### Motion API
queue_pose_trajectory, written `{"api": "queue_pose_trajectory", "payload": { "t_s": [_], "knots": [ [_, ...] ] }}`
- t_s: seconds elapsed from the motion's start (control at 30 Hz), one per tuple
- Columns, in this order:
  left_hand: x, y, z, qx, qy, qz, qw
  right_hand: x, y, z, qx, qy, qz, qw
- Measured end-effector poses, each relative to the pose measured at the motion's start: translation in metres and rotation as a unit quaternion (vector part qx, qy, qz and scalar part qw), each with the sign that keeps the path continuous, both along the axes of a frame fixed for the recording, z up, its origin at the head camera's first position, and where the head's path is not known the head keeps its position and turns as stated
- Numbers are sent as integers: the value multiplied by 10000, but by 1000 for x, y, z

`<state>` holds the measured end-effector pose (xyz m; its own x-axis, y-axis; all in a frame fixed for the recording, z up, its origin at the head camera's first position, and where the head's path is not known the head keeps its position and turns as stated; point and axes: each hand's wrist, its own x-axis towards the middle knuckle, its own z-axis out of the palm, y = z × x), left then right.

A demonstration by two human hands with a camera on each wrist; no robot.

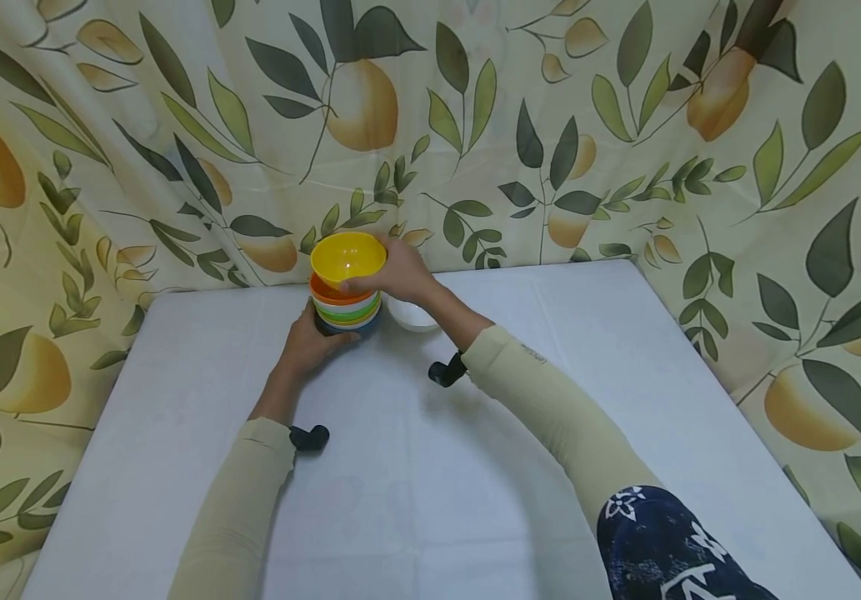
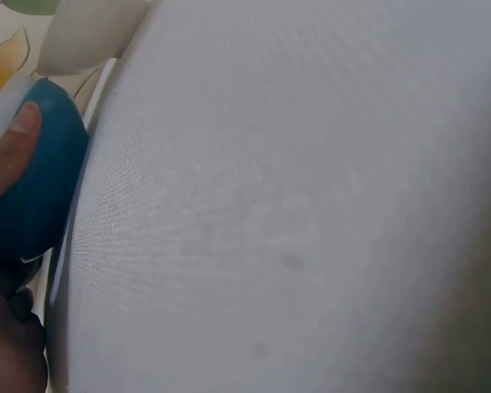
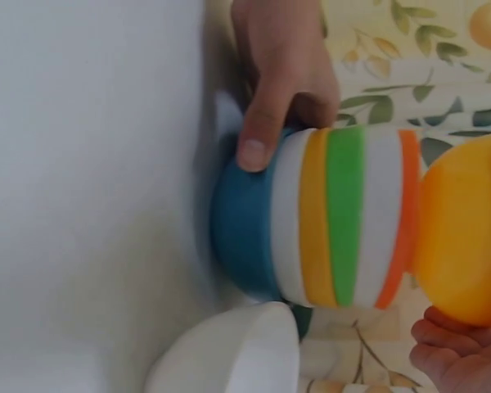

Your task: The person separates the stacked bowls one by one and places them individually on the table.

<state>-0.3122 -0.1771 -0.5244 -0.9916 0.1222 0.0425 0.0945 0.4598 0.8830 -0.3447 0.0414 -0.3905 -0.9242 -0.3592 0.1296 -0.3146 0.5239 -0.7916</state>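
A yellow bowl (image 1: 347, 257) is in my right hand (image 1: 406, 272), thumb and fingers pinching its side, right over a stack of nested bowls. The stack's top is an orange bowl (image 3: 401, 217); below it come white, green (image 3: 344, 214), darker yellow and white ones. At the bottom a blue bowl (image 3: 244, 221) sits by the tabletop. My left hand (image 1: 306, 343) grips that blue bowl from the left, and its thumb lies along the side in the left wrist view. Just right of the stack, a white bowl (image 3: 225, 352) stands alone, partly behind my right wrist in the head view.
The white-covered table (image 1: 415, 467) ends close behind the bowls. A curtain (image 1: 460, 192) printed with fruit and leaves hangs along the back and sides. Black wrist camera mounts (image 1: 310, 438) sit on both wrists.
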Motion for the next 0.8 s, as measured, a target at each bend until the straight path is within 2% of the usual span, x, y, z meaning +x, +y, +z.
{"api": "queue_pose_trajectory", "payload": {
  "t_s": [0.17, 0.37, 0.8],
  "knots": [
    [0, 0, -1, 24, -2, 28, 10000, 6, 12, 8, -147, 124, -55, 9998],
    [-2, 0, -1, -185, -69, 112, 9997, 9, 30, 11, -302, 227, -171, 9991],
    [-1, 1, -2, -23, -55, 132, 9999, 16, 79, 2, -636, 29, -641, 9959]
  ]
}}
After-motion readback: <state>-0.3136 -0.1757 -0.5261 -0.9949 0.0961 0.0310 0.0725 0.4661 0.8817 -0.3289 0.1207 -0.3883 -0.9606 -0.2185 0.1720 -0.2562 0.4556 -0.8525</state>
